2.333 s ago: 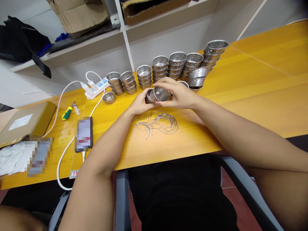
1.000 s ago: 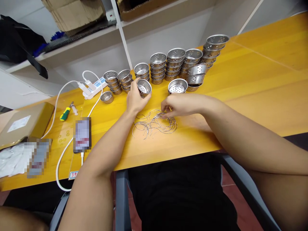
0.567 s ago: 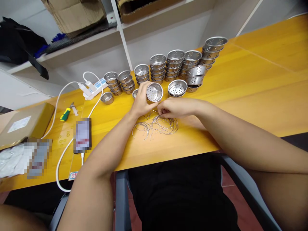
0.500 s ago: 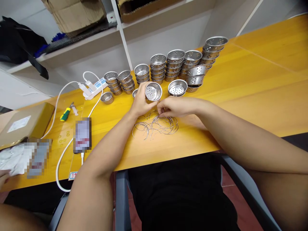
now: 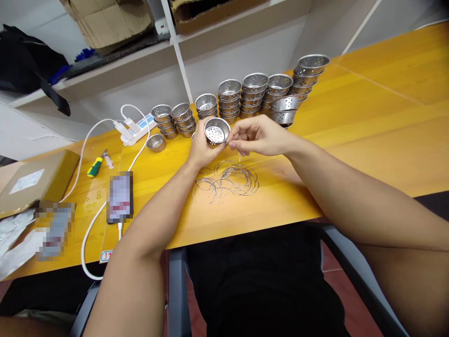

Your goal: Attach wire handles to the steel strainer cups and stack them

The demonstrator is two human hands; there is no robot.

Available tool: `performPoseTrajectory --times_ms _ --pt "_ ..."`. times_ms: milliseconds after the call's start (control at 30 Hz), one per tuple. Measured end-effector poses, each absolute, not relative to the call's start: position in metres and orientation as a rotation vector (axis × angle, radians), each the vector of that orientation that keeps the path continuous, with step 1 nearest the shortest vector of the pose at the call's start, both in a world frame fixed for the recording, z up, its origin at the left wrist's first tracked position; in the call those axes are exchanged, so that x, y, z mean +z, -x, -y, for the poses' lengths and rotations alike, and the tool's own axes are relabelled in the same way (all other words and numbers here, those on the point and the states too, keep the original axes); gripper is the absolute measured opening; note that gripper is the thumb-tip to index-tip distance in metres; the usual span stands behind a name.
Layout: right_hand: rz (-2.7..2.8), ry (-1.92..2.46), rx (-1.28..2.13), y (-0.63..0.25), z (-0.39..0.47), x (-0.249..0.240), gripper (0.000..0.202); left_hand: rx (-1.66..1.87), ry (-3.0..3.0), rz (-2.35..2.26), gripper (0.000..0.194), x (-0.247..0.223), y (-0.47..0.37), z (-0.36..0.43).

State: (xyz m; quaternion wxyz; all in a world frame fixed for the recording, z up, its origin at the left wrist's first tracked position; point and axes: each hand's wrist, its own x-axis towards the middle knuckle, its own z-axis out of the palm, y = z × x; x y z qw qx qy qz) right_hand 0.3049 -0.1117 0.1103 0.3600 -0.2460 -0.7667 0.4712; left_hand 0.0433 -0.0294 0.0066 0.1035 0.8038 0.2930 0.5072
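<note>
Tilted toward me, a small perforated metal cup [image 5: 217, 132] is gripped by my left hand [image 5: 202, 149], its fingers wrapped around the wall. My right hand [image 5: 257, 135] is closed in a pinch at the cup's right rim. A thin curved wire [image 5: 239, 157] hangs below its fingers; the wire's upper end is hidden by them. Under both hands, a loose pile of curved metal wires [image 5: 240, 181] lies on the wooden table [image 5: 280, 196].
Stacks of perforated cups [image 5: 229, 98] line the back, with one single cup [image 5: 156, 143] at left. A power strip [image 5: 138, 128], screwdriver [image 5: 95, 166], phone [image 5: 119, 196] on a white cable and cardboard box [image 5: 38, 180] occupy the left side.
My right hand has risen from the wire pile to the cup's rim with a wire in its fingers. The cup in my left hand has shifted slightly left. At far left, another person's hand has left view.
</note>
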Motion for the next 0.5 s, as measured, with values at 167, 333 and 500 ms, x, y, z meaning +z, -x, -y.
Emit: performPoseTrajectory --times_ms 167,333,500 --pt "1.641 0.753 1.016 -0.3 0.105 0.104 0.051 1.585 -2.404 -0.84 0.087 0.018 -0.046 0.038" --pt "1.662 0.806 0.8 -0.295 0.095 0.088 0.045 1.55 -2.336 -0.844 0.091 0.019 -0.048 0.043" --pt "1.747 0.917 0.65 -0.285 0.094 0.075 0.028 1.434 -2.34 -0.811 0.095 0.019 -0.053 0.047"
